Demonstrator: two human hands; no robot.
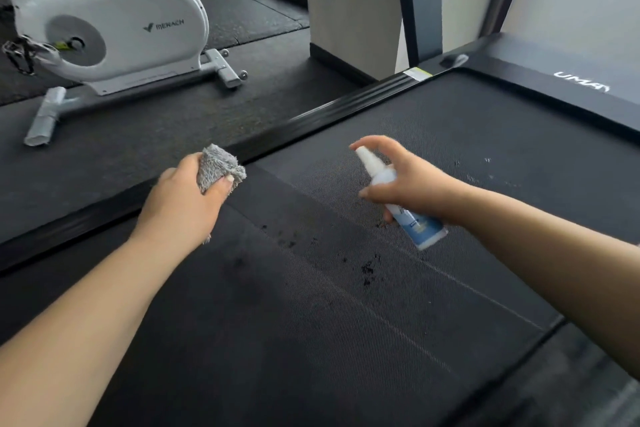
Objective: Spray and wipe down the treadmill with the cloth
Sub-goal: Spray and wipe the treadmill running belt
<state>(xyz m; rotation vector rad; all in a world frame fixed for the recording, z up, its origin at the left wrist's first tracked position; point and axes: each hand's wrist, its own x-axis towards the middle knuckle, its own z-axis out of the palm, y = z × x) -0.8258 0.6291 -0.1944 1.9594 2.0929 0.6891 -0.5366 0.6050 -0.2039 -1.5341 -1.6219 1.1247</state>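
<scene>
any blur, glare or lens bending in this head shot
Head view: wide-angle bending curves the treadmill side rail; soft daylight leaves a pale sheen on the belt near the motor cover; the spray bottle label and right hand fingertips look slightly motion-blurred; the cloth stays fairly sharp.

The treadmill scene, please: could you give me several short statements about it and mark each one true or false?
1. The left hand grips a grey cloth. True.
2. The right hand holds a spray bottle. True.
3. The cloth is lying flat on the treadmill belt. False: it is bunched in the left hand.
4. A white exercise bike stands beside the treadmill. True.
5. The spray bottle is red. False: it is white and blue.
</scene>
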